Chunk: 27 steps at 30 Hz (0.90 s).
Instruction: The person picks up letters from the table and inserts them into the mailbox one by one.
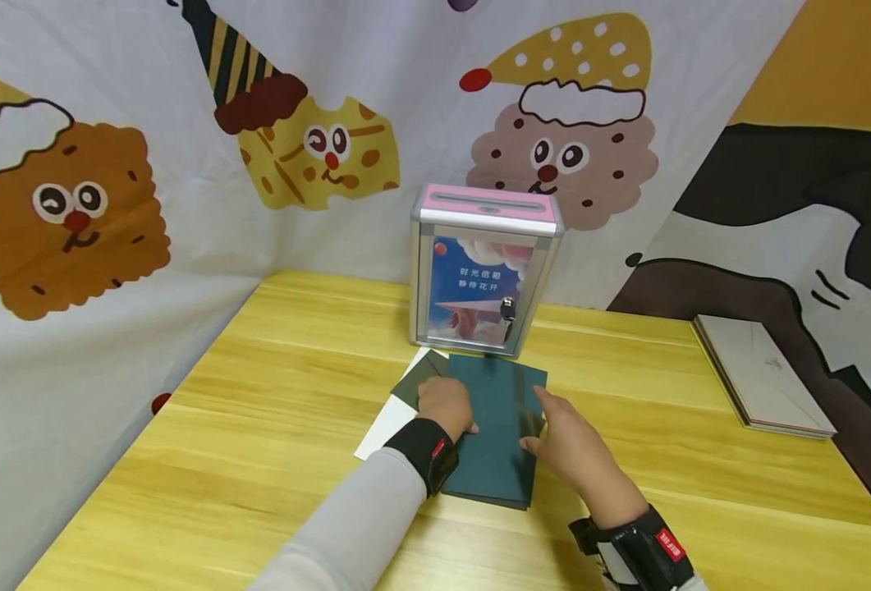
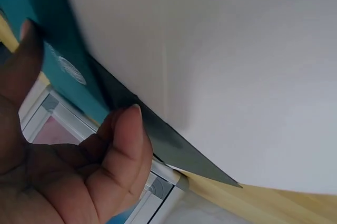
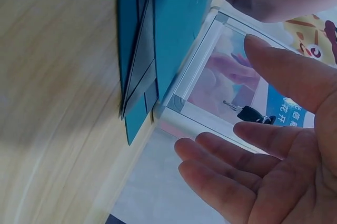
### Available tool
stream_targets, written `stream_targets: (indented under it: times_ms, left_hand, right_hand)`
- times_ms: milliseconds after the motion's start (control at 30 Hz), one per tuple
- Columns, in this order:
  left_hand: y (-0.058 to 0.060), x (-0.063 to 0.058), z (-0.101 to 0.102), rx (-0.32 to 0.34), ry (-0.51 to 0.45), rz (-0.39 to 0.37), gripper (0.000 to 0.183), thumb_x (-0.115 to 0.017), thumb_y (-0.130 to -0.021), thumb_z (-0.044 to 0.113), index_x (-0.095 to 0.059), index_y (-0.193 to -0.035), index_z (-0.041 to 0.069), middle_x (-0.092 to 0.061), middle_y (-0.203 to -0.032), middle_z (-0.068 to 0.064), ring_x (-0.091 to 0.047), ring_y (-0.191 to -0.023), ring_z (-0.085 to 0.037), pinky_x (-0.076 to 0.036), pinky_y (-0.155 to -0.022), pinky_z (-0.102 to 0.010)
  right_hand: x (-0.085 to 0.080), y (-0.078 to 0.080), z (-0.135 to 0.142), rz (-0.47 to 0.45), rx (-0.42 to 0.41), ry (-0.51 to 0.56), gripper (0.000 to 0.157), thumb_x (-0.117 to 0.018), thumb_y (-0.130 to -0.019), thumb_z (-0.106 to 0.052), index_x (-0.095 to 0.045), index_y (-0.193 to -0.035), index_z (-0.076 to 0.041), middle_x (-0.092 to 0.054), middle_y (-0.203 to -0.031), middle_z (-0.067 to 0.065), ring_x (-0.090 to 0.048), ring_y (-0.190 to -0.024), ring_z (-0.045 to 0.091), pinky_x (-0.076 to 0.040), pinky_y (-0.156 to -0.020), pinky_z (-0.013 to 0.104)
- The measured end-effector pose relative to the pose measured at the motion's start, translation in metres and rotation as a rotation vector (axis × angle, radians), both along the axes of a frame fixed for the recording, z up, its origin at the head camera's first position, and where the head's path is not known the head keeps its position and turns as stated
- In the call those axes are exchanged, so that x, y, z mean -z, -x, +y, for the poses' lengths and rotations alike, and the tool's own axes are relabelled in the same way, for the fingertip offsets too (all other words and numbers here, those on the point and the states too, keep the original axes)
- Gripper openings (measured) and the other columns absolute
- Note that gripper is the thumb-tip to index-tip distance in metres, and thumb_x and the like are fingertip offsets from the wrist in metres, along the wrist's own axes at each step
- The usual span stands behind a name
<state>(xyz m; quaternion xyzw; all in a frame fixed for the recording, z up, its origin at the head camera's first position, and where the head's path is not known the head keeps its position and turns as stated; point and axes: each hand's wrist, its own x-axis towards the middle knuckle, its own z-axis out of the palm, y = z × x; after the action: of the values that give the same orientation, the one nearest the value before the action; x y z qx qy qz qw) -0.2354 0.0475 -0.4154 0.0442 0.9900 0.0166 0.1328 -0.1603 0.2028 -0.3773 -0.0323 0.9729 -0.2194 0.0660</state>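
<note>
A dark teal folder (image 1: 490, 427) with a dark vertical stripe lies on the wooden table. My left hand (image 1: 446, 406) is at its left edge, thumb on the cover and the other fingers curled by the edge. By those curled fingers are a dark green envelope (image 2: 179, 153) and a white sheet (image 2: 221, 66), both partly under the folder and hand. At the folder's right edge, my right hand (image 1: 571, 439) has its fingers spread apart, with nothing between them. Near it, a dark triangular flap (image 3: 141, 66) crosses the stripe.
Right behind the folder stands a silver-framed box (image 1: 488, 271) with a pink slotted top; keys (image 1: 507, 309) hang from its front lock. Toward the right table edge lies a pale stack of flat card-like items (image 1: 763, 373). A printed cloth (image 1: 376, 238) backs the table.
</note>
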Motion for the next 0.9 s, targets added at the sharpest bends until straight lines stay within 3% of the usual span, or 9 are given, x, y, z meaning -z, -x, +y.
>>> stream_targets:
  times_ms: [100, 300, 467, 533, 667, 733, 767, 833, 900]
  left_hand:
    - [0.002, 0.0, 0.001, -0.026, -0.033, -0.028, 0.056, -0.081, -0.059, 0.049, -0.069, -0.098, 0.011, -0.068, -0.105, -0.004, -0.057, -0.095, -0.023, -0.045, -0.07, -0.034]
    - [0.0, -0.002, -0.005, -0.075, -0.134, -0.02, 0.046, -0.083, -0.061, 0.041, -0.069, -0.087, 0.006, -0.07, -0.093, -0.006, -0.061, -0.082, -0.022, -0.049, -0.066, -0.034]
    - [0.004, -0.001, -0.02, -0.039, -0.305, 0.029, 0.047, -0.087, -0.056, 0.027, -0.067, -0.087, -0.003, -0.068, -0.095, -0.015, -0.061, -0.088, -0.028, -0.052, -0.081, -0.038]
    - [0.013, 0.006, -0.027, -0.001, -0.343, 0.04, 0.049, -0.087, -0.056, 0.023, -0.065, -0.089, -0.005, -0.066, -0.096, -0.017, -0.06, -0.09, -0.029, -0.051, -0.085, -0.038]
    - [0.051, 0.063, -0.048, 0.152, -0.396, 0.081, 0.043, -0.084, -0.06, 0.039, -0.062, -0.069, 0.003, -0.062, -0.071, -0.009, -0.057, -0.066, -0.022, -0.051, -0.067, -0.031]
    - [0.047, 0.058, -0.059, 0.21, -0.433, 0.064, 0.045, -0.079, -0.066, 0.043, -0.052, -0.056, 0.008, -0.049, -0.055, -0.003, -0.046, -0.053, -0.017, -0.043, -0.056, -0.029]
    - [0.046, 0.056, -0.063, 0.21, -0.481, 0.011, 0.049, -0.077, -0.068, 0.043, -0.046, -0.051, 0.01, -0.04, -0.05, 0.0, -0.04, -0.049, -0.015, -0.038, -0.051, -0.027]
    - [0.026, 0.027, -0.073, 0.192, -0.576, -0.061, 0.051, -0.074, -0.075, 0.034, -0.037, -0.05, 0.012, -0.029, -0.049, 0.002, -0.033, -0.048, -0.013, -0.03, -0.048, -0.027]
    - [-0.001, -0.012, -0.079, 0.108, -0.691, -0.142, 0.047, -0.073, -0.077, 0.02, -0.034, -0.053, 0.011, -0.025, -0.051, 0.001, -0.03, -0.049, -0.015, -0.027, -0.049, -0.027]
  right_hand:
    - [0.0, 0.001, 0.001, 0.0, -0.002, 0.001, 0.084, -0.074, -0.076, -0.016, -0.025, -0.141, 0.003, -0.038, -0.138, 0.033, -0.039, -0.123, 0.047, -0.039, -0.096, 0.059]
    - [-0.001, 0.002, 0.003, -0.005, -0.01, 0.003, 0.084, -0.073, -0.077, -0.016, -0.023, -0.142, 0.003, -0.036, -0.139, 0.033, -0.038, -0.123, 0.047, -0.038, -0.097, 0.06]
    - [0.0, 0.003, 0.006, -0.015, -0.017, 0.011, 0.085, -0.072, -0.078, -0.016, -0.019, -0.143, 0.002, -0.034, -0.14, 0.033, -0.036, -0.125, 0.047, -0.037, -0.098, 0.06]
    - [0.0, 0.004, 0.007, -0.017, -0.02, 0.019, 0.085, -0.071, -0.079, -0.015, -0.019, -0.143, 0.002, -0.034, -0.14, 0.033, -0.036, -0.124, 0.047, -0.037, -0.098, 0.06]
    - [0.003, 0.004, 0.009, -0.031, -0.018, 0.041, 0.087, -0.072, -0.079, -0.016, -0.017, -0.144, 0.001, -0.035, -0.14, 0.034, -0.036, -0.124, 0.048, -0.038, -0.097, 0.06]
    - [0.005, 0.005, 0.01, -0.041, -0.015, 0.051, 0.088, -0.071, -0.079, -0.018, -0.015, -0.144, 0.0, -0.034, -0.14, 0.034, -0.036, -0.124, 0.048, -0.037, -0.097, 0.06]
    - [0.005, 0.005, 0.011, -0.047, -0.013, 0.059, 0.089, -0.071, -0.079, -0.018, -0.014, -0.144, 0.0, -0.034, -0.14, 0.034, -0.036, -0.124, 0.048, -0.037, -0.097, 0.061]
    - [0.007, 0.004, 0.013, -0.057, -0.015, 0.08, 0.089, -0.071, -0.08, -0.02, -0.013, -0.145, 0.0, -0.034, -0.14, 0.033, -0.038, -0.123, 0.048, -0.039, -0.096, 0.06]
    - [0.007, 0.004, 0.015, -0.069, -0.015, 0.111, 0.09, -0.07, -0.08, -0.022, -0.012, -0.145, 0.0, -0.036, -0.14, 0.032, -0.04, -0.121, 0.047, -0.041, -0.094, 0.059]
